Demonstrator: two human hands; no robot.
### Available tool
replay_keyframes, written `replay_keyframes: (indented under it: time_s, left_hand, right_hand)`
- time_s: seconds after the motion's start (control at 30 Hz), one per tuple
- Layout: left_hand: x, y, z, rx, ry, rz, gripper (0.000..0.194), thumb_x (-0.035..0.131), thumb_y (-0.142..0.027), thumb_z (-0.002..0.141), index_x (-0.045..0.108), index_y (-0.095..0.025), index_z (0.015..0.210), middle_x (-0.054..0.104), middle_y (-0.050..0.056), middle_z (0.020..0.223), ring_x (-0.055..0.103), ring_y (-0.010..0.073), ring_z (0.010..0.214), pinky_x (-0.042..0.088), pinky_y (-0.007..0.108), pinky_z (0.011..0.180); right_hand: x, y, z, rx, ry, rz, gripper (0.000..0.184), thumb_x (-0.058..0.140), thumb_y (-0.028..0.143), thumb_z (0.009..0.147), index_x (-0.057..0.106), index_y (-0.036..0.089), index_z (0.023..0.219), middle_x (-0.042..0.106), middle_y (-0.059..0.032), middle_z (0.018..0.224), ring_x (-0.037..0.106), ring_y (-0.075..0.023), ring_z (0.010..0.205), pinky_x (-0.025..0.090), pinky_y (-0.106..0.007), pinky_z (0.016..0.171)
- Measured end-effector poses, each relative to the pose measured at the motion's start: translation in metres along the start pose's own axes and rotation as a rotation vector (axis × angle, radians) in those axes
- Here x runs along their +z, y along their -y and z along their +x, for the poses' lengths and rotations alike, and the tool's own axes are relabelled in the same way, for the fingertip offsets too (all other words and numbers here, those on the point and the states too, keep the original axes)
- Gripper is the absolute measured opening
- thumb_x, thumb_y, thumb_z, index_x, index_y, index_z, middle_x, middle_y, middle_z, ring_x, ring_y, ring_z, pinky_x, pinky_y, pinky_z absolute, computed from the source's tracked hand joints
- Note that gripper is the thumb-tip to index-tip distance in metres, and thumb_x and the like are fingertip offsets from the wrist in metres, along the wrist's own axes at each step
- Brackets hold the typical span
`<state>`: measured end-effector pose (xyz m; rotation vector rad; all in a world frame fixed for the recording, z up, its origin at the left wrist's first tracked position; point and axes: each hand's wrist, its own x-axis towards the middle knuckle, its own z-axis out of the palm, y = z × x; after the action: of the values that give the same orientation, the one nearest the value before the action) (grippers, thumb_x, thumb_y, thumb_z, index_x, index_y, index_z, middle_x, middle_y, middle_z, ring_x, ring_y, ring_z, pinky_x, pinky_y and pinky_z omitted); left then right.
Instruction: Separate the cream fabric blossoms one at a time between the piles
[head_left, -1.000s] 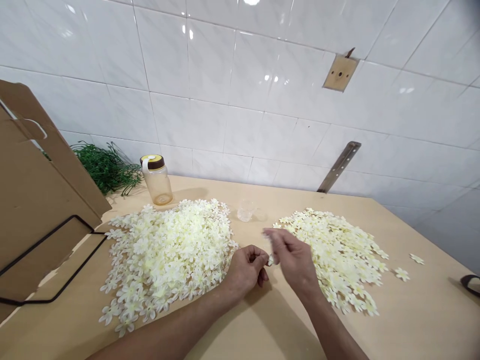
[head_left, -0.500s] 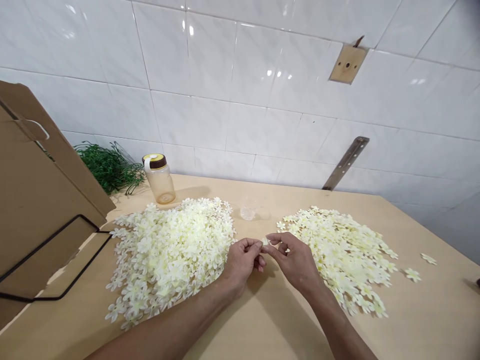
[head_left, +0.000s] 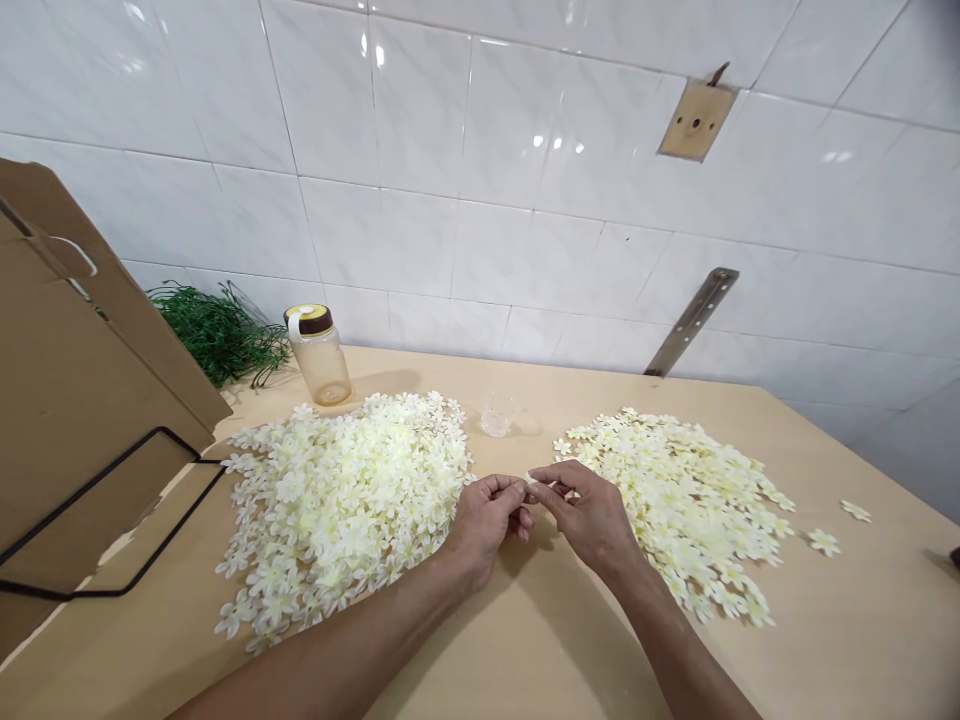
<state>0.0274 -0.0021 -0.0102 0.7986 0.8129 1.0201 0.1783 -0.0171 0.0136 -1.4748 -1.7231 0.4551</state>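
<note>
My left hand (head_left: pixel 491 518) and my right hand (head_left: pixel 581 507) meet above the table between two heaps of flowers. Pinched between their fingertips is a small pale artificial flower (head_left: pixel 529 480), mostly covered by the fingers. To the left lies a large heap of cream-white artificial flowers (head_left: pixel 352 490), close beside my left hand. A flatter heap of pale yellow flowers (head_left: pixel 697 500) spreads out past my right hand. Just behind the hands stands a small clear cup (head_left: pixel 497 415); what it holds, if anything, I cannot make out.
A jar with a brown and yellow lid (head_left: pixel 319 355) stands behind the left heap, near green artificial stems (head_left: pixel 217 335). A cardboard box (head_left: pixel 90 400) and a black wire frame (head_left: pixel 142 580) occupy the left side. Two loose flowers (head_left: pixel 825 542) lie right. A tiled wall (head_left: pixel 420 240) closes the back.
Both hands stay at nearly the same spot. The right fingers have closed in slightly over the flower, so less of it shows. The heaps look unchanged.
</note>
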Motion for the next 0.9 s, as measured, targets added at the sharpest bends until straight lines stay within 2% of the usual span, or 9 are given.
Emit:
replay_keyframes:
  time_s: [0.1,0.2,0.33,0.6,0.8,0.9]
  left_hand:
    - [-0.001,0.000,0.001,-0.003,0.014,-0.022,0.027,0.070,-0.035,0.076,0.066,-0.009,0.080,0.061,0.004,0.061,0.049,0.0076,0.047,0.039,0.020,0.046]
    - [0.000,-0.002,0.000,-0.023,0.006,-0.069,0.027,0.071,-0.035,0.074,0.066,-0.009,0.078,0.064,0.007,0.071,0.052,0.0079,0.049,0.039,0.021,0.046]
    - [0.001,-0.004,0.000,-0.038,0.005,-0.119,0.026,0.073,-0.033,0.072,0.065,-0.009,0.078,0.065,0.008,0.079,0.053,0.0081,0.051,0.040,0.021,0.045]
    - [0.001,-0.005,0.000,-0.037,0.003,-0.094,0.024,0.075,-0.030,0.072,0.067,-0.008,0.079,0.066,0.008,0.078,0.052,0.0074,0.050,0.041,0.021,0.046]
    - [0.002,-0.006,0.001,-0.026,0.004,-0.077,0.030,0.080,-0.033,0.067,0.067,-0.009,0.080,0.067,0.008,0.078,0.053,0.0076,0.051,0.041,0.021,0.046]
    - [0.002,-0.007,0.001,-0.036,-0.015,-0.069,0.032,0.081,-0.034,0.065,0.067,-0.009,0.079,0.064,0.005,0.067,0.052,0.0079,0.049,0.040,0.021,0.045]
  right_hand:
    - [0.000,0.001,0.000,0.084,0.038,0.065,0.025,0.061,0.045,0.085,0.075,0.024,0.087,0.071,-0.0051,0.085,0.065,-0.0183,0.072,0.051,-0.026,0.057]
    - [0.001,0.003,0.000,0.159,0.042,0.085,0.031,0.061,0.051,0.083,0.075,0.023,0.083,0.073,-0.0055,0.080,0.066,-0.0197,0.071,0.050,-0.026,0.055]
    - [0.002,0.006,-0.001,0.169,0.001,0.038,0.035,0.058,0.054,0.084,0.073,0.022,0.079,0.073,-0.0048,0.078,0.065,-0.0181,0.063,0.048,-0.025,0.053]
    - [0.003,0.009,0.000,0.169,-0.025,-0.075,0.042,0.049,0.053,0.088,0.068,0.020,0.072,0.065,-0.0020,0.057,0.060,-0.0172,0.054,0.043,-0.025,0.052]
    - [0.005,0.009,0.000,0.207,-0.003,0.048,0.041,0.050,0.052,0.088,0.064,0.019,0.069,0.061,-0.0003,0.056,0.056,-0.0145,0.048,0.044,-0.024,0.051]
    - [0.004,0.013,0.001,0.241,-0.007,0.106,0.038,0.055,0.052,0.086,0.065,0.019,0.070,0.063,-0.0010,0.057,0.056,-0.0148,0.047,0.044,-0.025,0.051]
